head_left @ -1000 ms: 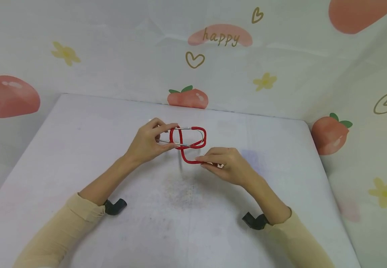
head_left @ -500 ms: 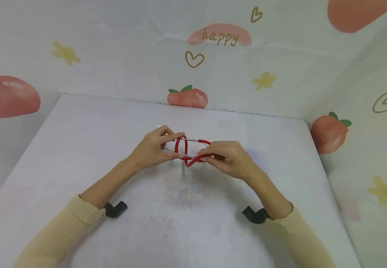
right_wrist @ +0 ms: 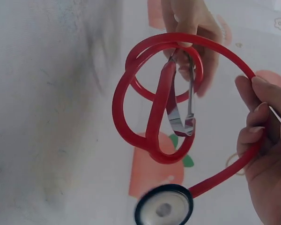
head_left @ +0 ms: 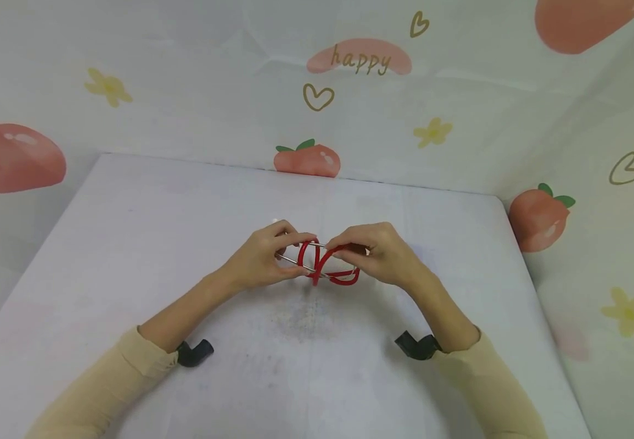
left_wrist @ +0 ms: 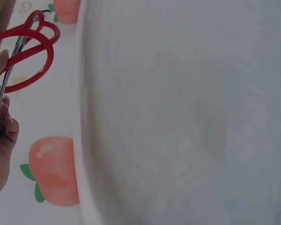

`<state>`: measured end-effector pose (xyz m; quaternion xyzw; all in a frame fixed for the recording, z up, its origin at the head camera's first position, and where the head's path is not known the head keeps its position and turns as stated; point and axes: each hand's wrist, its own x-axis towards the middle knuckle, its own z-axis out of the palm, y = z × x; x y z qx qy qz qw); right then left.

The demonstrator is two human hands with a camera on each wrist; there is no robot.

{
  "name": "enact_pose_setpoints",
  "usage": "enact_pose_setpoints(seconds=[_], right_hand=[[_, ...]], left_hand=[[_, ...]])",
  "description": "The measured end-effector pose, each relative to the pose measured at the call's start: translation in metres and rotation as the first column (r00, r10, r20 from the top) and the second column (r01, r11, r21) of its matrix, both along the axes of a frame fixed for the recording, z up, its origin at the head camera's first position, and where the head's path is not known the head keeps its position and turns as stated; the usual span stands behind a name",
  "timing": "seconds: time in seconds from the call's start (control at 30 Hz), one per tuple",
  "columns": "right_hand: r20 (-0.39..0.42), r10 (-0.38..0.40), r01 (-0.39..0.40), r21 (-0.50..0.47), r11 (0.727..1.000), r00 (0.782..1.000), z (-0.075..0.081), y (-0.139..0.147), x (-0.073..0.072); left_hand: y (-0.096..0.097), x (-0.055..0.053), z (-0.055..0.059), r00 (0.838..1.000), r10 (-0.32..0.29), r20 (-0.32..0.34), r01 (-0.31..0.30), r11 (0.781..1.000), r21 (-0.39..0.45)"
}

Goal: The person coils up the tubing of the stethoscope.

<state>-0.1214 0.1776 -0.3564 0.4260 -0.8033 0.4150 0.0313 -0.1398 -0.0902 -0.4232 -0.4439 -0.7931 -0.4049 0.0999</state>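
A stethoscope with red tubing is held above the table between both hands. In the head view, my left hand grips its metal ear tubes and a coil of the tubing between thumb and fingers. My right hand pinches another stretch of red tube just to the right. The round chestpiece, dark-rimmed with a pale face, hangs from the tube below the right fingers in the right wrist view. Coiled tubing loops around the metal ear tubes. Fingers hide the earpieces.
Beneath the hands is a white table with faint stains. A white backdrop printed with peaches, flowers and hearts stands behind it and at the sides. A black curved piece sits at each wrist.
The right hand has carried its end of tubing up and over toward the ear tubes, bending it into a loop. The left hand and the coil have shifted right and slightly nearer.
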Motion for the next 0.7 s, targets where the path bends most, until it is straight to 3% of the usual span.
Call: enact_pose_setpoints(seconds=[0.37, 0.7], right_hand=[[-0.049, -0.119, 0.116, -0.056, 0.992, 0.992, -0.008, 0.003, -0.012], [0.014, -0.144, 0.145, -0.097, 0.985, 0.989, -0.014, 0.004, -0.017]], left_hand=[[0.004, 0.013, 0.002, 1.0, -0.014, 0.009, 0.013, 1.0, 0.019], [0.004, 0.016, 0.005, 1.0, -0.013, -0.013, 0.013, 1.0, 0.027]])
